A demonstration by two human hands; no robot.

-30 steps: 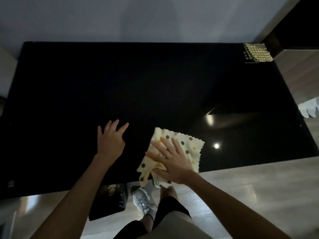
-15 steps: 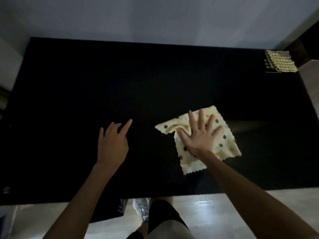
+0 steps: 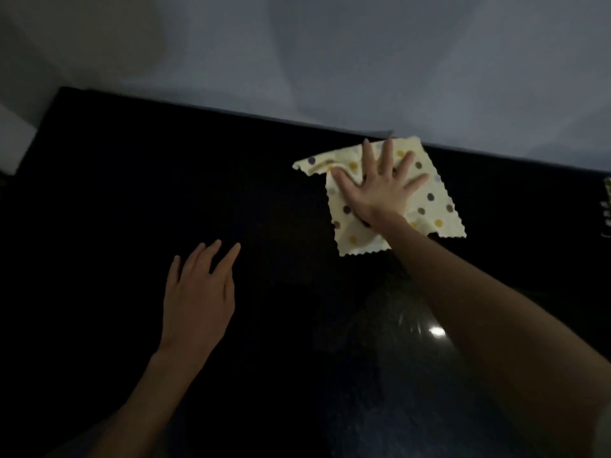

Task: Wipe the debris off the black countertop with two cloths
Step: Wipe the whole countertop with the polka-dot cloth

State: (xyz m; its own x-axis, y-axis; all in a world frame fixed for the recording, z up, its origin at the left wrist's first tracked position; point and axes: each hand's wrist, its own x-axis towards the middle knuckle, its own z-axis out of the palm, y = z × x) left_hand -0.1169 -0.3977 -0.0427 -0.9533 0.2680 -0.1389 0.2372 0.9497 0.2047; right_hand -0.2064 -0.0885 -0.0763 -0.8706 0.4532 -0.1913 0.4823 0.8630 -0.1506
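Right hand flat, fingers spread wide, palm pressing cloth, no grip at all. Cloth now at 1 o'clock, far corner right up at wall. A second ago it was down at 6 o'clock by near edge, so one full away-stroke done. Left hand at 8 o'clock, open, fingers straight, holding nothing, barely moved. Counter too dark to spot debris tbh. Only one cloth working, so task early-ish imo.

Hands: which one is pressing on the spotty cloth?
The right hand, fingers spread flat on the yellow spotty cloth. The left hand is over the bare black countertop, with no cloth under it.
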